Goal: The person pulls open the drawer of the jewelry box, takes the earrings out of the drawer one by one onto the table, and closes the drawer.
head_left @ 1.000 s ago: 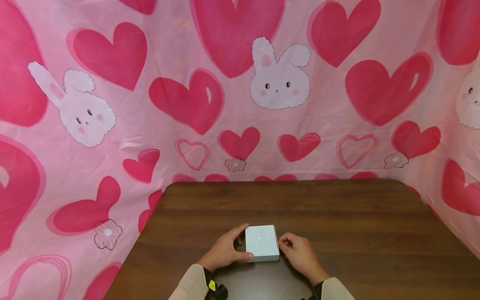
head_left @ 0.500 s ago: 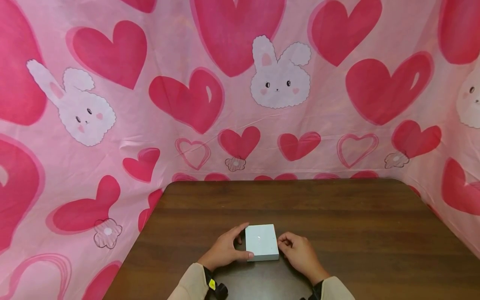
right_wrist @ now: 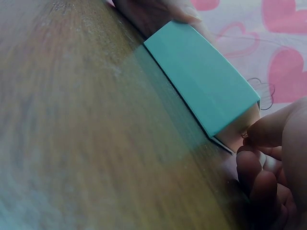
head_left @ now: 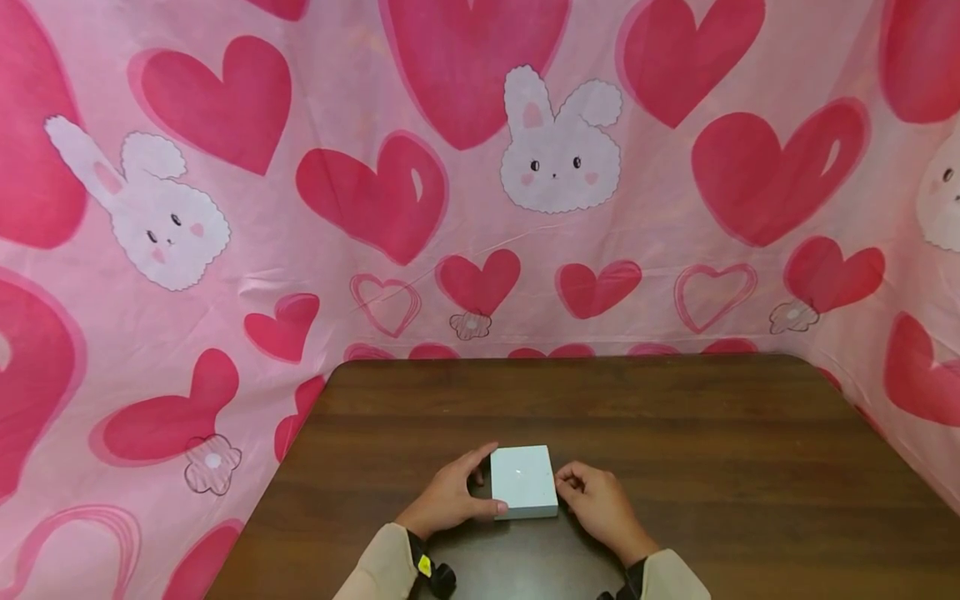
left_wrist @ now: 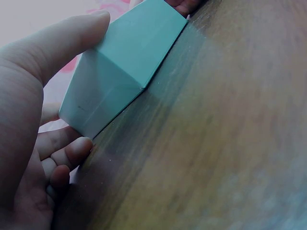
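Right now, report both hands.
Left hand: holding the white square box.
Right hand: closed at the box's right side; cannot tell what, if anything, it holds.

The box (head_left: 524, 479) lies on the table (head_left: 735, 467).

I see the left hand (left_wrist: 24, 96) at nine o'clock holding a pale green box (left_wrist: 136, 43) at eleven, thumb over the upper edge, fingers curled by the box's seven o'clock corner. The wooden table (left_wrist: 216, 134) spreads through five. A bit of the right hand (left_wrist: 188, 6) shows just past twelve; pink-and-white cloth (left_wrist: 57, 10) hangs toward eleven.
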`<state>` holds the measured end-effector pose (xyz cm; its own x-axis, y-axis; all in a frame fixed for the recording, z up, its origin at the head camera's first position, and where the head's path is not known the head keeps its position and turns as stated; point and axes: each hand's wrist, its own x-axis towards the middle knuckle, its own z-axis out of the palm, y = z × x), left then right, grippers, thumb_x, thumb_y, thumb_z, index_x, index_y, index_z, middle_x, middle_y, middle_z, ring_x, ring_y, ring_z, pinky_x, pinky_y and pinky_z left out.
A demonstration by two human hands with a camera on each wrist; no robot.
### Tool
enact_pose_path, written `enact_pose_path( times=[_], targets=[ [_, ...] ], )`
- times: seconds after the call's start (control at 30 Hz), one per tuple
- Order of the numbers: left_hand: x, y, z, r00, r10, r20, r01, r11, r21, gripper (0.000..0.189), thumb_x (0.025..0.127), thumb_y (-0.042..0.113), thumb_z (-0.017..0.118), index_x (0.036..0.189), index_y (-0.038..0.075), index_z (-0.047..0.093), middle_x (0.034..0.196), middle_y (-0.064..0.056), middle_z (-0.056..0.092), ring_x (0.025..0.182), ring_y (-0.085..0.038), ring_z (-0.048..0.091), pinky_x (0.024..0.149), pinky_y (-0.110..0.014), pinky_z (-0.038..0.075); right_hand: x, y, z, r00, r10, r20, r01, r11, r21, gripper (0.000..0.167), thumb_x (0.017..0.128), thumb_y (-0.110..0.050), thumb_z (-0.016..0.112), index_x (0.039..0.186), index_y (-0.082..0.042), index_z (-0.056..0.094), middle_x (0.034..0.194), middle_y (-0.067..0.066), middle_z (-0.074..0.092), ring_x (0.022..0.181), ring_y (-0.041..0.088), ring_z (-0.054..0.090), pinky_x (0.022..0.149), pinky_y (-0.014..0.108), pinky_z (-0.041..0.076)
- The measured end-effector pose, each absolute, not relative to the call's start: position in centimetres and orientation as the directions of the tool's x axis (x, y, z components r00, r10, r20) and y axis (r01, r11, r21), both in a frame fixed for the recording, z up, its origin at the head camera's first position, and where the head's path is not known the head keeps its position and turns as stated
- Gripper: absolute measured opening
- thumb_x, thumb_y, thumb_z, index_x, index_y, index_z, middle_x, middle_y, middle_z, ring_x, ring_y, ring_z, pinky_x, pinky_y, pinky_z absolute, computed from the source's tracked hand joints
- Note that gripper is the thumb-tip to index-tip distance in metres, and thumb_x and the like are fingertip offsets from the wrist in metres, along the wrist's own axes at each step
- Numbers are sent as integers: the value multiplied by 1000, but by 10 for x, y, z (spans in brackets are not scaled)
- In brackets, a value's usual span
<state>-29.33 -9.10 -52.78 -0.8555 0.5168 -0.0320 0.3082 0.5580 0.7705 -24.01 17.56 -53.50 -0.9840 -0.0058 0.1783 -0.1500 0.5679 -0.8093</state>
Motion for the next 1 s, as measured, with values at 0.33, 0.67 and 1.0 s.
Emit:
enact_pose_path(
  times=[0.33, 0.67, 1.0],
  targets=[
    [-293, -90, -526, -854, 519, -23, 319, 560, 765, 93, 72, 58, 80, 150, 33, 36, 125, 7, 51, 101, -15, 50, 81, -41, 43, -240, 176, -533, -986, 2, 165, -134, 577, -806, 12, 91, -13, 68, 82, -22, 67, 65, -11, 57, 54, 7, 54, 53, 26, 42],
    [-294, -91, -527, -848, 529, -17, 329, 553, 766, 92, 73, 55, 80, 150, 32, 36, 120, 7, 52, 100, -15, 49, 79, -40, 42, -240, 176, -534, -986, 0, 169, -138, 571, -809, 12, 90, -12, 69, 82, -21, 67, 65, -11, 57, 54, 6, 54, 53, 26, 44],
    [-294, -92, -528, -850, 527, -16, 331, 556, 763, 92, 73, 54, 80, 150, 32, 36, 119, 7, 52, 100, -16, 49, 79, -40, 42, -239, 175, -533, -985, -5, 174, -147, 562, -814, 12, 90, -12, 69, 82, -21, 67, 65, -10, 56, 53, 7, 53, 52, 26, 43]
  ],
)
